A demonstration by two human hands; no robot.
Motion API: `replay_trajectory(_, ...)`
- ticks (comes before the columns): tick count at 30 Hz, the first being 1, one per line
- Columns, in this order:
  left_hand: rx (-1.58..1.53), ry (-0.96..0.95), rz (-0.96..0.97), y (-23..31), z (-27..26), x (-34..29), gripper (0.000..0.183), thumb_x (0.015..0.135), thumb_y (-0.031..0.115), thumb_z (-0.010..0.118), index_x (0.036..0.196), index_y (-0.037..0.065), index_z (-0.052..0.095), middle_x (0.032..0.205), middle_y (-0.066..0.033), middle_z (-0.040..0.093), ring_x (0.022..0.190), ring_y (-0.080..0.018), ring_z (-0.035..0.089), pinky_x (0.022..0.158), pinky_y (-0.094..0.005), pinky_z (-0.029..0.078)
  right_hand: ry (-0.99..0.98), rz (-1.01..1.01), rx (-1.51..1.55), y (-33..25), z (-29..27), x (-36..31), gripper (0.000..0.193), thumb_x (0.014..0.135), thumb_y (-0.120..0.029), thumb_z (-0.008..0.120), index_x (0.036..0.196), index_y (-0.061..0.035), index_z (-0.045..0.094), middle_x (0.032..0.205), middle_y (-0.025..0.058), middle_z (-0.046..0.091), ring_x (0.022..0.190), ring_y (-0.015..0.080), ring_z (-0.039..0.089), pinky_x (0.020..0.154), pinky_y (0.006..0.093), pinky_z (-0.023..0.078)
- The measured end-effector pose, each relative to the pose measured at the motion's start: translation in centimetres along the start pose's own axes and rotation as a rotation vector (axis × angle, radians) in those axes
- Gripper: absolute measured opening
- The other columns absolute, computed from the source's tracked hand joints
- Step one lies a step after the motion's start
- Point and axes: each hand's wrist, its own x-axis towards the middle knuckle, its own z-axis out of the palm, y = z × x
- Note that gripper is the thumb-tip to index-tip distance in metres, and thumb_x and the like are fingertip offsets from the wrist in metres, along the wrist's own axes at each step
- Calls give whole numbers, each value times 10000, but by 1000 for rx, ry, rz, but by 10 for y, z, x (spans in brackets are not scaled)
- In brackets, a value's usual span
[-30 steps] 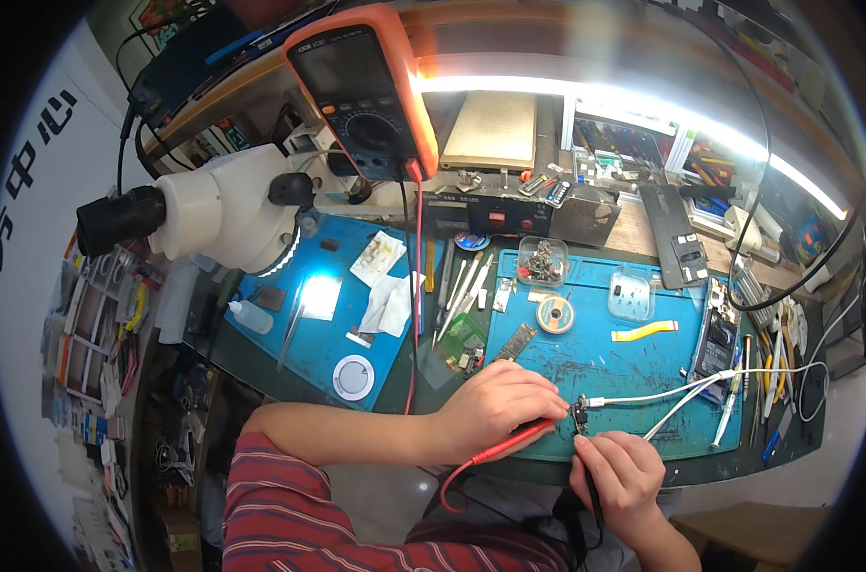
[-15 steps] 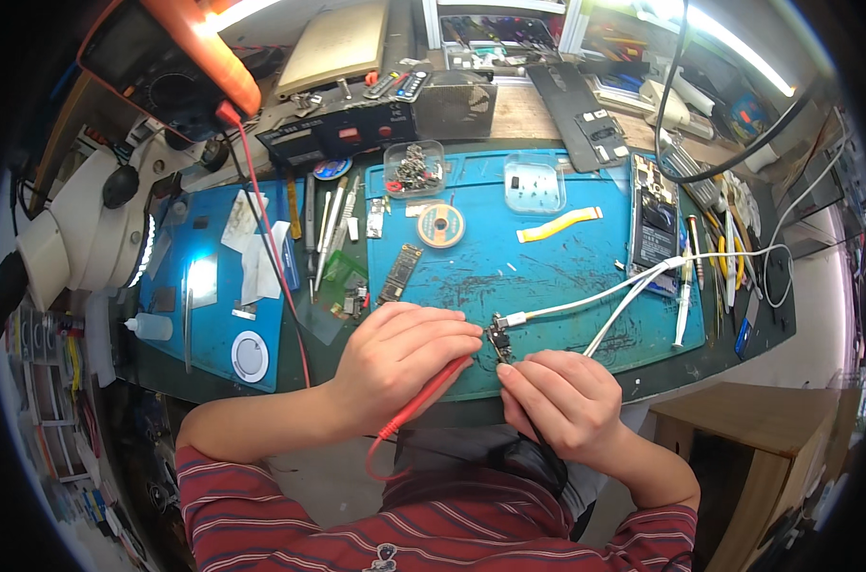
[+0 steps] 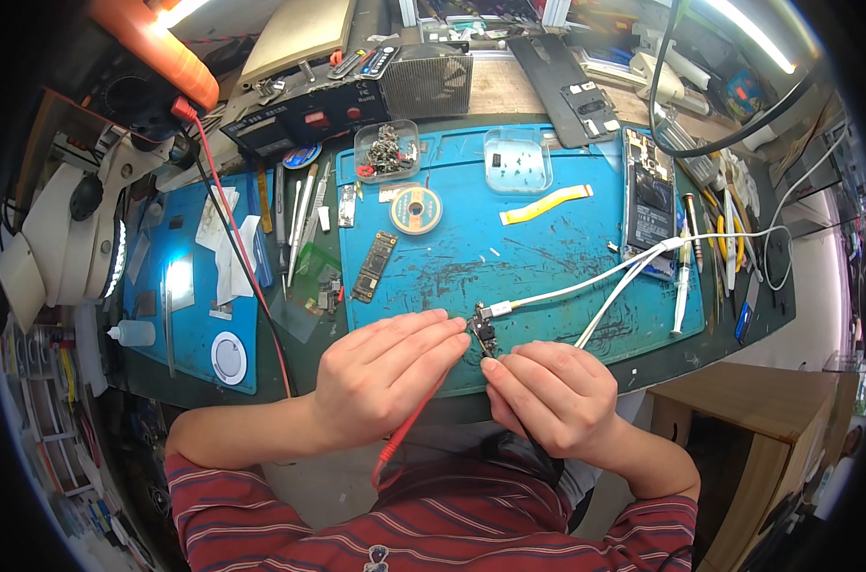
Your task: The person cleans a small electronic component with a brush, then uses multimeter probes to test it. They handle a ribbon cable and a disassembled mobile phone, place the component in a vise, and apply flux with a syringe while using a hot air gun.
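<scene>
My left hand (image 3: 387,368) is closed around a red multimeter probe (image 3: 406,431), whose cord trails below the palm. A thin black probe (image 3: 532,440) sits in my right hand (image 3: 559,393), with thumb and fingertips pinched together. Between my fingertips is a small dark circuit board (image 3: 483,330), tilted above the front of the blue mat (image 3: 433,276). A white cable's plug (image 3: 498,309) joins the board at its upper right end. Both hands are close to the board; my fingers hide the exact contact of the probe tips.
An orange multimeter (image 3: 171,62) stands at the upper left beside a white microscope (image 3: 66,224). A solder wire spool (image 3: 416,210), a tub of small parts (image 3: 387,153), a yellow flex cable (image 3: 547,204) and an opened phone (image 3: 649,195) lie farther back.
The whole view has shifted a little, so the bench things sit further left and higher. The board shows more of its face now. Both hands keep their probes.
</scene>
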Motion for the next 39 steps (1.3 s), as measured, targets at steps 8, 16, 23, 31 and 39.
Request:
replay_trajectory(8, 19, 4, 15, -2, 0, -2, 292, 826, 88, 705, 1109, 24, 732, 1132, -107, 757, 1057, -242, 739, 860, -346, 604, -20, -9, 3, 2, -2, 5, 249, 774, -100, 758, 1005, -8, 742, 909, 63, 685, 833, 205, 692, 735, 329, 585)
replay_trajectory(16, 10, 31, 21, 2, -1, -6, 285, 859, 89, 677, 1133, 24, 723, 1172, -99, 749, 1085, -247, 735, 901, -342, 608, -22, -15, 15, -3, -3, 7, 195, 807, -90, 758, 985, -12, 752, 905, 68, 700, 822, 234, 704, 696, 356, 567)
replay_trajectory(23, 13, 43, 26, 3, 1, -11, 280, 864, 104, 674, 1131, 22, 702, 1191, -105, 739, 1099, -244, 725, 891, -338, 609, -23, -24, 3, -5, -2, 5, 204, 805, -99, 763, 992, -17, 754, 912, 63, 705, 827, 228, 704, 703, 351, 563)
replay_trajectory(31, 46, 13, 30, 2, -4, -2, 298, 836, 92, 696, 1125, 29, 734, 1155, -99, 754, 1062, -250, 740, 881, -341, 611, -17, -23, 13, 0, -4, 5, 223, 811, -104, 763, 1011, -7, 746, 921, 62, 698, 846, 226, 701, 707, 346, 568)
replay_trajectory(39, 20, -22, 25, 3, -5, 2, 290, 808, 74, 731, 1094, 23, 746, 1127, -116, 767, 1060, -267, 744, 859, -358, 614, -3, -18, -5, 1, -1, -1, 236, 821, -118, 752, 1031, -11, 744, 943, 61, 693, 856, 209, 694, 764, 340, 598)
